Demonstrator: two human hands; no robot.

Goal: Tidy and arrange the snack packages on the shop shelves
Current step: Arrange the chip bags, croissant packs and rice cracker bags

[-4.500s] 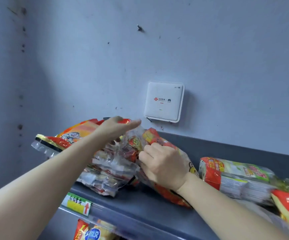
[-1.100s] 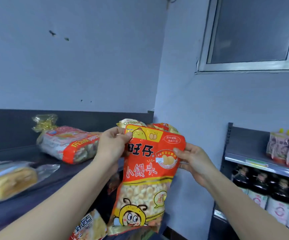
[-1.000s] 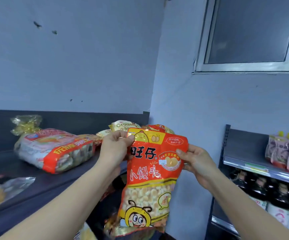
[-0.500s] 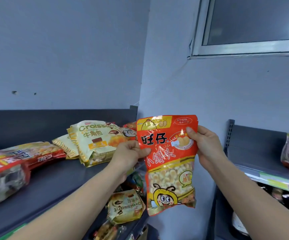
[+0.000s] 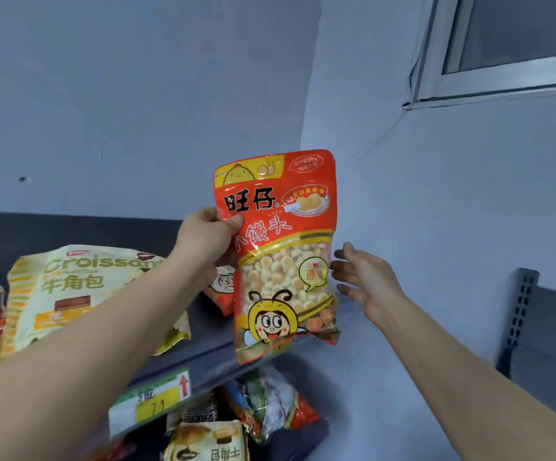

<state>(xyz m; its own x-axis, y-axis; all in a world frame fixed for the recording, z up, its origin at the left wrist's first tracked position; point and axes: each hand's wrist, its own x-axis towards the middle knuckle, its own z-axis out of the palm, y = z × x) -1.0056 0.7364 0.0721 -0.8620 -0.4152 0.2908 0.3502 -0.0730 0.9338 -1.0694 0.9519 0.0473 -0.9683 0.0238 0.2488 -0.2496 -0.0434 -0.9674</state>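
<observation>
Placement step, I judge: my left hand (image 5: 208,239) pinches the red snack bag (image 5: 280,261) by its upper left edge, upright over the shelf (image 5: 208,341) end. My right hand (image 5: 365,281) hovers beside it, fingers spread, holding nothing. Next I'd stand it right of the croissant bag (image 5: 70,294).

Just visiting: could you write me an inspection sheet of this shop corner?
Surface: dark grey metal shelf, with a green-and-yellow price label on its front edge.
Job's things: red plastic snack bag with a cartoon bee, held upright at the shelf's right end; cream croissant bag lying flat on the shelf.
Clutter: mixed snack packets heaped on the lower shelf.
Grippers: left hand pinches the red bag's left edge; right hand open beside its right edge.
Cables: thin dark line on the wall below the window corner; cable or crack, cannot tell.
Surroundings: pale blue-grey walls, white-framed window, second grey shelf unit at right.
</observation>
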